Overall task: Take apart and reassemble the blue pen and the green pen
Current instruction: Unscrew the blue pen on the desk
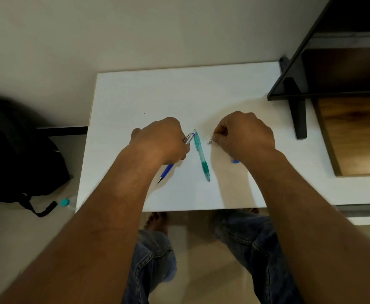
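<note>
On the white table (pixel 179 95) my left hand (pixel 162 141) is closed around the blue pen (pixel 167 170). Its silver clip end pokes out by my fingers and its dark tip points toward the near left. The green pen (pixel 201 155) lies whole between my hands, touching neither. My right hand (pixel 245 134) is curled, its fingertips pinching a small silver part (pixel 210 141) just above the tabletop. A small blue piece (pixel 235 161) peeks out from under my right wrist.
A black monitor (pixel 333 62) on a stand (pixel 298 115) rises at the back right, beside a wooden surface (pixel 355 132). A black bag (pixel 15 150) and a teal-capped bottle (pixel 65 202) lie on the floor left. My knees sit under the table's near edge.
</note>
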